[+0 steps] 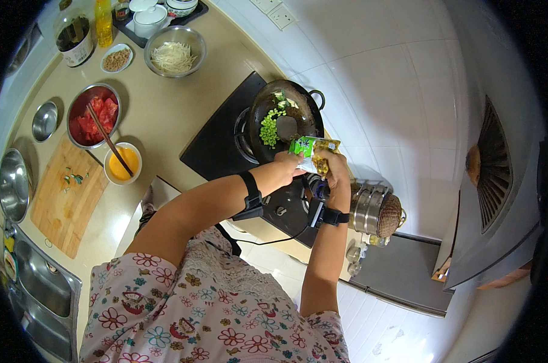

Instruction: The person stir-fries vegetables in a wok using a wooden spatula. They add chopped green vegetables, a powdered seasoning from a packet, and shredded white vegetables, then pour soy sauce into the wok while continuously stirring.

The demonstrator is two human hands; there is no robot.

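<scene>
Both of my hands are on a printed green, white and yellow plastic food packet point(311, 153), which is tilted over the near rim of a dark wok point(305, 109). My left hand point(290, 167) grips its left side, my right hand point(335, 169) its right side. In the wok lie shelled green beans or peas point(269, 129) and pale and green chopped pieces point(284, 100). The round metal head of a ladle or turner point(286, 128) rests beside them, its handle mostly hidden. The wok sits on a black gas stove point(219, 131).
Left on the counter stand a bowl of cut tomato point(81, 131), a bowl of beaten egg point(139, 165) with chopsticks across both, a steel bowl of pale shreds point(200, 47), and a wooden cutting board point(51, 204). Stacked metal steamers point(369, 208) are near my right wrist.
</scene>
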